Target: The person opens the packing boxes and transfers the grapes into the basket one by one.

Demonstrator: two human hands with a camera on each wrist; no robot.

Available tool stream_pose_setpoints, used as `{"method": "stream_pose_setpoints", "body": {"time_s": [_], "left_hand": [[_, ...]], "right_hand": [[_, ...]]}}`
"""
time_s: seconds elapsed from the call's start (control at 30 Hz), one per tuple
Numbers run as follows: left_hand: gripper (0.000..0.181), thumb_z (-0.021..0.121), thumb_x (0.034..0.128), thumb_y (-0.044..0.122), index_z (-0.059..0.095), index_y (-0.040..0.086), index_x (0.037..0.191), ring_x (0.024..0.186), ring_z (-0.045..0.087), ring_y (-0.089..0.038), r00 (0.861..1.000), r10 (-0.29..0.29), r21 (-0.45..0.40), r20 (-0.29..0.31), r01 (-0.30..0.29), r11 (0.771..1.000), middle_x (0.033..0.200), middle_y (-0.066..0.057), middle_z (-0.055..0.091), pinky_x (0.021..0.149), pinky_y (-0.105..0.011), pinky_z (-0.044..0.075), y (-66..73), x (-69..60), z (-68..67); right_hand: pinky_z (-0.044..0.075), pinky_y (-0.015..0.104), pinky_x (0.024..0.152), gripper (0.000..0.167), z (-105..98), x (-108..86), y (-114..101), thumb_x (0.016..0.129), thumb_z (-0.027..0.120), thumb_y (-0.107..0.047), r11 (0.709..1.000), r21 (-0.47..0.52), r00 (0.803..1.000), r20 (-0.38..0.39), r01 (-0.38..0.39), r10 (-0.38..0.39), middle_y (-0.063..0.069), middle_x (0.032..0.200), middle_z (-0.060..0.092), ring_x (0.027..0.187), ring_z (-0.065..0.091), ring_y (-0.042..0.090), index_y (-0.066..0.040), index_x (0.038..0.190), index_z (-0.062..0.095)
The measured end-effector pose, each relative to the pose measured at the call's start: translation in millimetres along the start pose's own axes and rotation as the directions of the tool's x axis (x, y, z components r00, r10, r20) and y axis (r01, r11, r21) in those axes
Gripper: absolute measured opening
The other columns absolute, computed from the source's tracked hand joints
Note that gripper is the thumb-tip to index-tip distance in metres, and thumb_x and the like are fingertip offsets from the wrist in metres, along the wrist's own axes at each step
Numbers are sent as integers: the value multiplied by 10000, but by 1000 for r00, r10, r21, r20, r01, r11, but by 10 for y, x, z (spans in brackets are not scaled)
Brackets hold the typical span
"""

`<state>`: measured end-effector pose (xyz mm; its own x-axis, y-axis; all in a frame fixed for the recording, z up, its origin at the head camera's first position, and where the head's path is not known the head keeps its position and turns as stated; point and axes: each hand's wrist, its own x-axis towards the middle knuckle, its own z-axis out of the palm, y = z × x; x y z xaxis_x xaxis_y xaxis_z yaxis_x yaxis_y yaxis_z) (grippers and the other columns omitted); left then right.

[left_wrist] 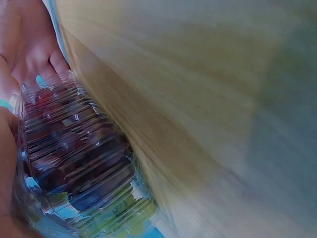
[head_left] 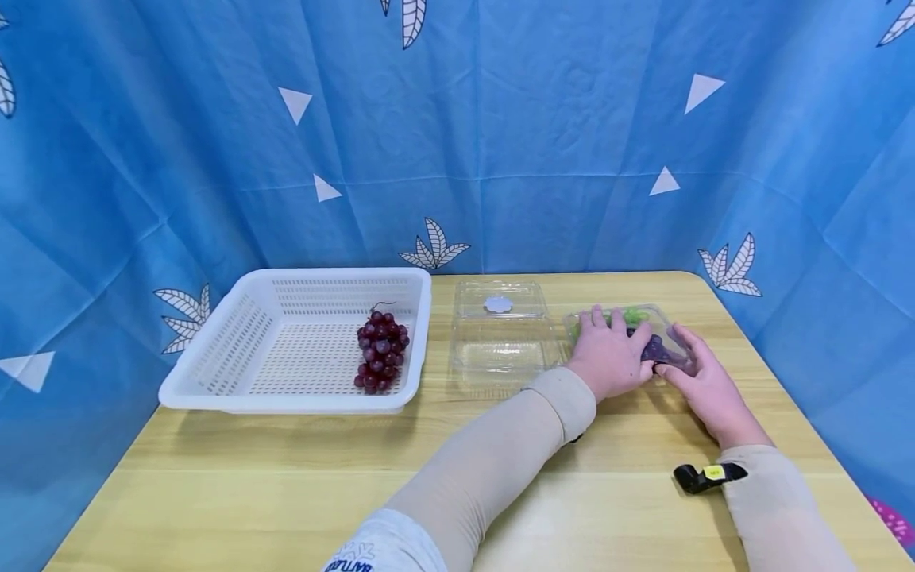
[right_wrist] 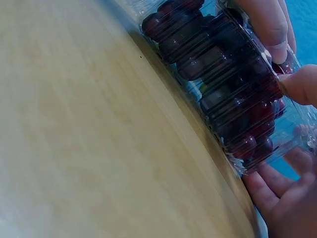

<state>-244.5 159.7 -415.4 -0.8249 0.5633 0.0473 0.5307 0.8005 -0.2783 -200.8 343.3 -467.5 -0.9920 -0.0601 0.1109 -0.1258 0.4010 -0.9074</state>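
Note:
At the right of the table is a clear plastic clamshell box (right_wrist: 297,129) of grapes. Green grapes (head_left: 632,316) lie toward its far side and dark grapes (right_wrist: 218,94) nearer me. My left hand (head_left: 611,357) lies over its top, fingers spread and fairly straight, thumb toward the near edge. At the right end, my right hand (head_left: 708,389) grips the box between thumb and fingers. Ribbed plastic wall shows in both wrist views. The hands partly cover the box, and I cannot tell whether its lid is fastened.
Left of the hands lies another clear box (head_left: 500,342), lid folded back with a white label (head_left: 498,304). Farther left stands a white slotted basket (head_left: 193,389) holding a bunch of red grapes (head_left: 382,349). A blue patterned curtain (head_left: 500,119) hangs behind the wooden table (head_left: 250,492).

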Motion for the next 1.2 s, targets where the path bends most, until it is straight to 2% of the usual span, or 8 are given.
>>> {"method": "stream_pose_setpoints", "body": {"time_s": [0.17, 0.4, 0.47, 0.53, 0.7, 0.77, 1.03, 1.2], "left_hand": [[616, 200, 1023, 661, 272, 370, 1561, 1395, 406, -388, 1000, 0, 6, 17, 0, 1000, 1556, -108, 411, 1115, -497, 332, 14, 30, -20], [600, 179, 1037, 629, 244, 375, 1577, 1392, 416, -382, 1000, -3, -21, 19, 3, 1000, 1573, -108, 388, 1141, -495, 306, 13, 53, -25], [597, 172, 1039, 628, 233, 387, 1582, 1401, 405, -377, 1000, -9, -47, 27, 10, 999, 1579, -100, 379, 1152, -491, 292, 7, 58, -29], [585, 156, 1044, 617, 235, 399, 1581, 1415, 389, -367, 999, -11, -85, 42, 14, 996, 1587, -83, 371, 1161, -482, 281, -10, 50, -45], [559, 146, 1055, 588, 291, 387, 1556, 1384, 424, -344, 999, 1, -141, 38, 4, 990, 1548, -57, 417, 1125, -456, 335, -73, 18, -77], [575, 159, 1049, 605, 281, 384, 1565, 1387, 419, -349, 999, 6, -140, 35, -1, 990, 1548, -62, 413, 1122, -459, 337, -93, 12, -81], [780, 213, 959, 773, 103, 389, 1629, 1491, 237, -382, 996, 39, -130, 80, -28, 991, 1654, -91, 227, 1195, -491, 216, -147, -34, -102], [902, 397, 915, 794, 4, 404, 1627, 1522, 123, -375, 988, 92, -136, 123, -75, 988, 1691, -88, 71, 1214, -489, 151, -228, -69, -139]], "right_hand": [[325, 26, 933, 790, -10, 19, -11, 1046, 509, -74, 999, 25, 999, 32, 20, -21, 249, 1655, 81, 1427, 228, 530, -99, 1632, -21], [200, -30, 934, 795, -5, 39, -56, 997, 433, 7, 1000, 10, 1000, 14, -9, 9, 178, 1679, 60, 1504, 82, 424, -152, 1641, -5], [182, -17, 958, 808, -8, 47, -58, 978, 420, 38, 1000, 16, 1000, 15, -5, 4, 181, 1678, 56, 1506, 66, 418, -147, 1641, -3], [165, 74, 1067, 825, -8, 47, -58, 957, 408, 62, 1000, 28, 1000, 20, -7, 7, 188, 1677, 39, 1505, 51, 420, -141, 1640, -6], [256, 101, 1060, 796, 13, 26, -35, 990, 400, 32, 999, 35, 1000, 13, 9, -10, 202, 1671, 79, 1472, 151, 487, -105, 1629, -55], [308, 26, 941, 776, 25, 31, -19, 1020, 413, -7, 1000, 25, 1000, 3, 19, -19, 207, 1665, 113, 1441, 222, 517, -92, 1624, -68], [311, 8, 888, 749, 36, 47, 9, 1034, 445, -54, 1000, -20, 1000, -25, 12, -13, 234, 1646, 173, 1397, 305, 526, -78, 1629, -9], [256, 7, 931, 731, 15, 40, 3, 1041, 468, -118, 997, -78, 1000, -22, -2, 0, 237, 1629, 228, 1421, 295, 490, -89, 1635, 43]]}}
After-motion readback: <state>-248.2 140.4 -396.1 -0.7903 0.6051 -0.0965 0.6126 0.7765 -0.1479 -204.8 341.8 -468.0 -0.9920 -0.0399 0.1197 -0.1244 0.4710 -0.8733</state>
